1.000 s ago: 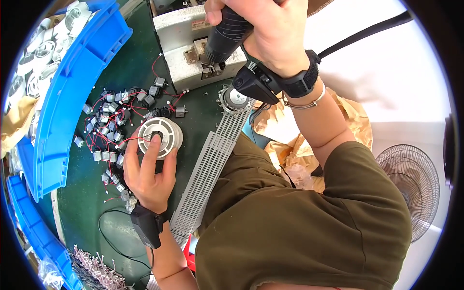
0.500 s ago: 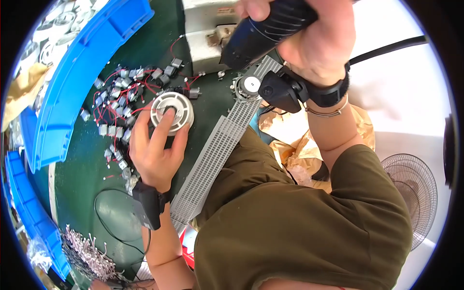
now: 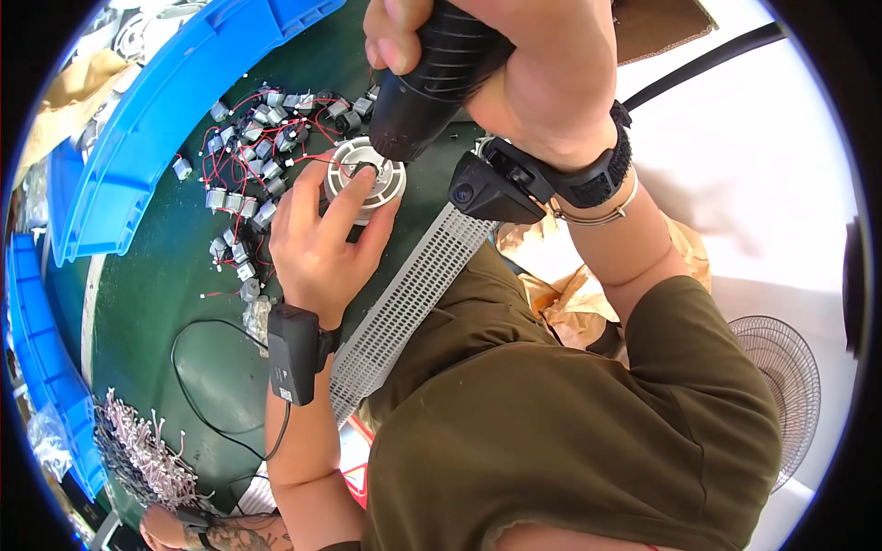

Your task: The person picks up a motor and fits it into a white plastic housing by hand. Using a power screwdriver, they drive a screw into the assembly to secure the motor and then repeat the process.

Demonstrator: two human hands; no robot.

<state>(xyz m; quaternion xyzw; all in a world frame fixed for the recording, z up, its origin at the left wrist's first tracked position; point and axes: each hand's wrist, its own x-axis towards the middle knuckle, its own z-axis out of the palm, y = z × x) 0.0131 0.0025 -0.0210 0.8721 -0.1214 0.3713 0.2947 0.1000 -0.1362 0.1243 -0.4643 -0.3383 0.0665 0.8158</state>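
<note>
Since the earlier frame, the black electric screwdriver has swung in from well apart to just over the far-right rim of the white round housing, with the right grip wrapped fully round its ribbed body. The housing sits on the green bench within the left grip, which is spread to its width: thumb against the near-right side, index fingertip pressing the dark hub, remaining fingers along the left. Whether the screwdriver's bit touches anything is hidden.

To do this well, I judge the screwdriver should stand square to the housing's face, the left grip bearing down evenly so nothing turns, its index fingertip kept clear of the bit.

Left of and beyond the left grip lie small silver motors with red leads; to its right runs a perforated pale strip. Farther left curves a blue bin.
</note>
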